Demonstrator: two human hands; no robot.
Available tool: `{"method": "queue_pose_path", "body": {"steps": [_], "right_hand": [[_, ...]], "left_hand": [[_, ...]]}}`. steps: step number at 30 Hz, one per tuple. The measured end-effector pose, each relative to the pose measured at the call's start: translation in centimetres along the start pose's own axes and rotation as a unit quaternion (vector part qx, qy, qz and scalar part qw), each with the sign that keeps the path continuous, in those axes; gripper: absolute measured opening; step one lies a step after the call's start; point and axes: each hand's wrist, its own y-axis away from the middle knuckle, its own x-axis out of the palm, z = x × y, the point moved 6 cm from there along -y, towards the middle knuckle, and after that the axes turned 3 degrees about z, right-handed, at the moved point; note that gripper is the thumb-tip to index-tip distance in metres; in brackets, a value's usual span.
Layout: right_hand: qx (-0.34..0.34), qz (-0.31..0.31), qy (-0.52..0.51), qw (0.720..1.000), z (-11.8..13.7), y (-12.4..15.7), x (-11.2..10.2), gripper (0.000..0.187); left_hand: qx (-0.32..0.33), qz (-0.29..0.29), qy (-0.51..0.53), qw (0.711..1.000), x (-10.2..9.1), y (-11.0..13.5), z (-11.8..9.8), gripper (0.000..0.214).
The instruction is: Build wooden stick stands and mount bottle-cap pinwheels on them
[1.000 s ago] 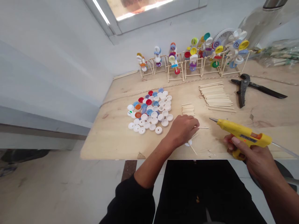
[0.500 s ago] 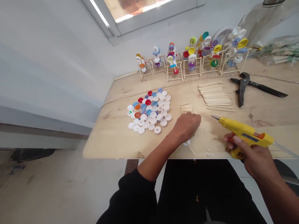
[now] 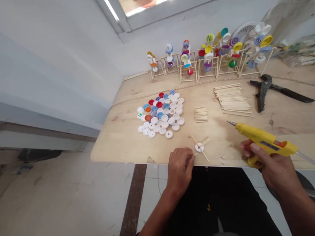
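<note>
My left hand (image 3: 180,168) is at the table's front edge, thumb and fingers pinching a short wooden stick (image 3: 194,155). Just right of its fingertips lies a white bottle cap (image 3: 197,148) with sticks set across it like spokes. My right hand (image 3: 269,164) is wrapped round the handle of a yellow glue gun (image 3: 267,139), fingers near the orange trigger. Its metal nozzle points left, above the table and apart from the cap. A clear glue stick (image 3: 305,158) juts from the gun's back. A small pile of short sticks (image 3: 201,114) lies beyond the cap.
Many loose bottle caps (image 3: 164,114) are spread on the left of the table (image 3: 115,144). Longer sticks (image 3: 232,98) and black-handled cutters (image 3: 264,91) lie at the right. Stick-framed wheels of coloured caps (image 3: 188,62) stand along the wall, behind a cord (image 3: 211,82).
My left hand has moved from the short-stick pile back towards the table edge, now with a stick in its fingers, uncovering the pile and the spoked cap. The glue gun stays in my right hand.
</note>
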Motion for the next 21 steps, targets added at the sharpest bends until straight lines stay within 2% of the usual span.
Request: {"method": "queue_pose_path", "body": {"steps": [3,11,21], "right_hand": [[-0.005,0.005,0.001,1.000,0.2,-0.1,0.2,0.018],[0.019,0.004,0.001,1.000,-0.3,-0.1,-0.1,0.019],[0.036,-0.017,0.024,0.999,-0.5,-0.1,-0.5,0.026]], "left_hand": [[0.056,0.002,-0.012,0.998,0.8,-0.5,-0.9,0.014],[0.110,0.017,-0.028,0.993,2.0,-2.6,-1.2,0.012],[0.131,0.036,-0.005,0.991,2.8,-4.5,-1.3,0.010]]}}
